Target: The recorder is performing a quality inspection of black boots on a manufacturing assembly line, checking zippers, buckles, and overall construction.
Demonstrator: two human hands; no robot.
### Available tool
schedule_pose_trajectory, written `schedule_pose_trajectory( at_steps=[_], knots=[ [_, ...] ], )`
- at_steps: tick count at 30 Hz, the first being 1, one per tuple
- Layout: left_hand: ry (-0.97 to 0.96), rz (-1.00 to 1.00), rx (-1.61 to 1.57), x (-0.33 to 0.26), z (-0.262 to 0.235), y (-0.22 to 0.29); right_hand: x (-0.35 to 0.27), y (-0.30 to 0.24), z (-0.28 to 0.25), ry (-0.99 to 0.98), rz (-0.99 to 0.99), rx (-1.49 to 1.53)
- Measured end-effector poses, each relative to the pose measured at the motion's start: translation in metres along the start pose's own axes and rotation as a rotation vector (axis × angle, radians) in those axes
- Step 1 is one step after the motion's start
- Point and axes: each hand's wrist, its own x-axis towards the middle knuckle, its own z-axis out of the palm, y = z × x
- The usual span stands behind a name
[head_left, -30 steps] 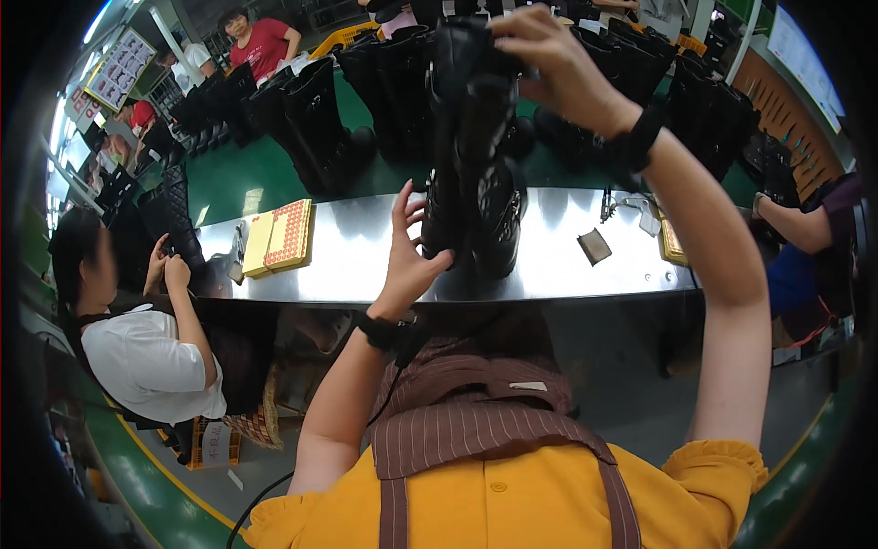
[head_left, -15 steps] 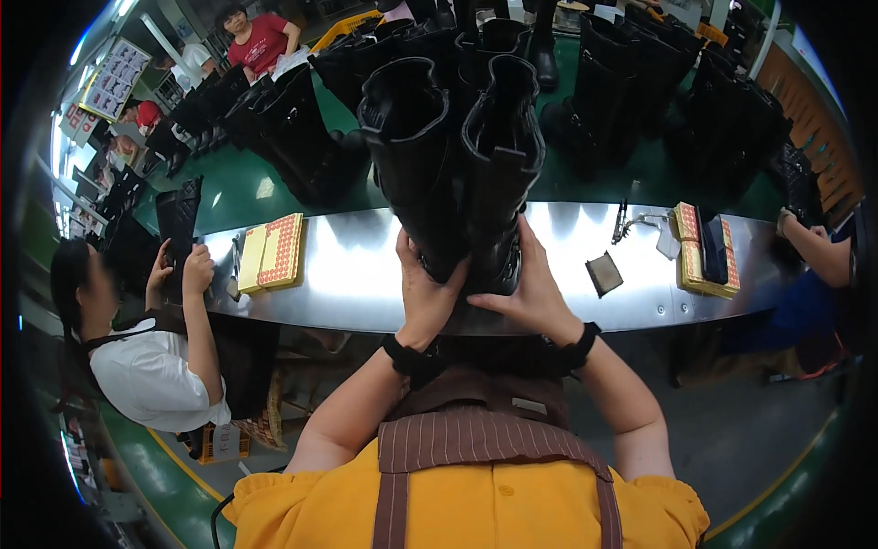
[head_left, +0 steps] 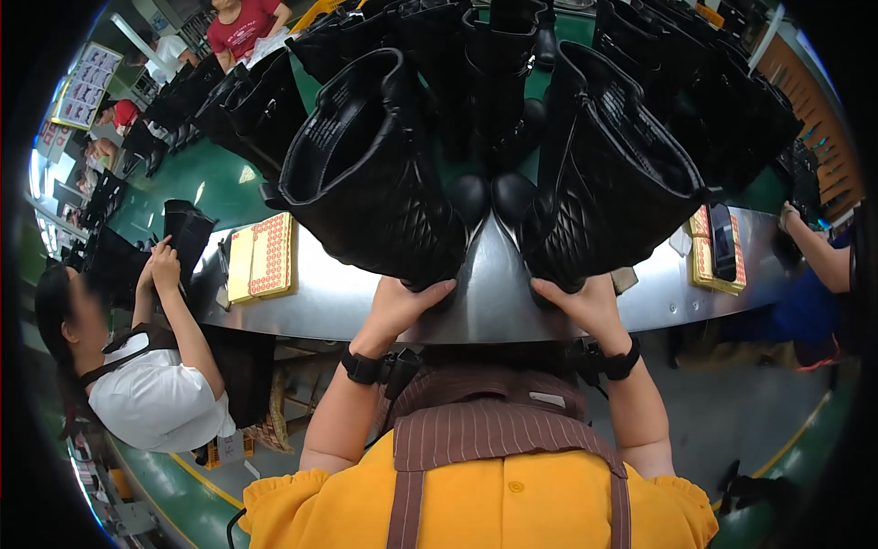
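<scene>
A tall black boot with a quilted ankle [head_left: 380,206] stands tilted to the left over the steel table, its open shaft facing up. My left hand [head_left: 399,309] is wrapped round its heel, thumb across the back. The matching black boot [head_left: 599,197] leans to the right, and my right hand [head_left: 590,307] grips its heel in the same way. Both toes point away from me and nearly meet in the middle. My fingers under the heels are mostly hidden by the boots.
Steel table edge [head_left: 476,316] runs before me. Yellow sheets with red round stickers [head_left: 262,258] lie left; another stack [head_left: 702,247] with a dark flat object [head_left: 723,242] lies right. More black boots [head_left: 503,91] crowd beyond. Co-workers are at left [head_left: 155,393] and right [head_left: 819,261].
The boots, held upright together before, have moved apart and tipped outward, left and right. My hands have separated with them, each now at one heel. The co-worker at left has shifted their hands.
</scene>
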Motion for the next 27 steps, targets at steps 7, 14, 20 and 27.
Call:
schedule_pose_trajectory(
  at_steps=[7,14,20,27],
  knots=[
    [-0.141,-0.039,-0.518,-0.019,0.001,0.0,-0.021,-0.01,0.035,0.192,0.07,0.891],
    [-0.229,-0.198,-0.835,-0.019,0.008,-0.015,-0.027,-0.003,0.033,0.055,0.187,1.23],
    [-0.344,-0.154,-0.99,-0.021,0.018,-0.016,-0.03,-0.01,0.038,-0.004,0.135,1.34],
    [-0.386,-0.225,-1.04,-0.027,0.005,-0.036,-0.041,-0.005,0.048,-0.051,0.213,1.395]
  ],
)
